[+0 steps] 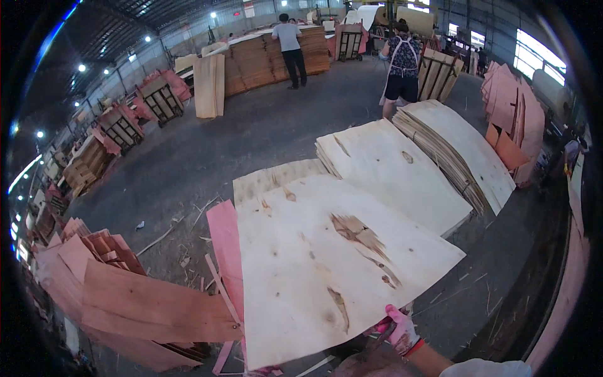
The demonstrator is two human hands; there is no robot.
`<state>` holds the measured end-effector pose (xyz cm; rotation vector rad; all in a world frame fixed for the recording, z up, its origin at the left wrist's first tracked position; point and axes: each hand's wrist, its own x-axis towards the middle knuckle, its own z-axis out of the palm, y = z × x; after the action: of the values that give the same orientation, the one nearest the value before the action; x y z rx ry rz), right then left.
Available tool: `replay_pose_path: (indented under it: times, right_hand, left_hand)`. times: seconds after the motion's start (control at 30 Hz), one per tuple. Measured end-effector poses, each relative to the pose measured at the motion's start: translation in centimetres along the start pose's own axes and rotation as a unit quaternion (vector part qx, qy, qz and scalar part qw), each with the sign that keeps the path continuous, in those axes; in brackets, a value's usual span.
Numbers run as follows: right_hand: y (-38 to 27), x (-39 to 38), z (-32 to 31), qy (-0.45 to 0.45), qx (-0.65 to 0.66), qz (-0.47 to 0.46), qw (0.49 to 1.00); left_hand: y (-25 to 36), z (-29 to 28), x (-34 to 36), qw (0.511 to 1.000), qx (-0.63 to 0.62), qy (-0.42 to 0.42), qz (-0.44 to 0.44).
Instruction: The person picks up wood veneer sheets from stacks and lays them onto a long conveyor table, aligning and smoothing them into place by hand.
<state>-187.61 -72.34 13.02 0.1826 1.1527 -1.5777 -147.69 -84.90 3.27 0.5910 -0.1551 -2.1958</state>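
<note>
Pinched on the lower right edge of a large pale veneer sheet (295,257) is my right hand (401,330), in a pink-and-white glove. The sheet has knots, dark splits and a torn patch, and covers much of the lower middle. Its far edge overlaps other pale veneer stacks (389,169). A pink sheet (220,226) shows beside its left edge. I cannot make out my left hand; the sheet hides what lies beneath it.
Reddish veneer (151,301) lies at lower left, pink sheets (509,107) at right. A curved veneer stack (465,144) sits behind. Scraps litter the floor (144,188). Two workers (289,50) (402,63) stand farther back among stacks and trolleys (163,100).
</note>
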Motion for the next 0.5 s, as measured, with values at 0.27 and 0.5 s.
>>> replay_pose_path:
  times: [0.27,0.5]
  right_hand:
    - [5.5,5.4,-7.6,-0.025,0.055,0.185,0.981]
    - [6.7,4.6,-1.5,-0.366,-0.266,0.259,0.853]
  left_hand:
    - [4.5,11.7,3.7,0.880,0.446,0.166,-0.008]
    - [2.4,18.8,-2.4,0.916,0.340,0.172,0.124]
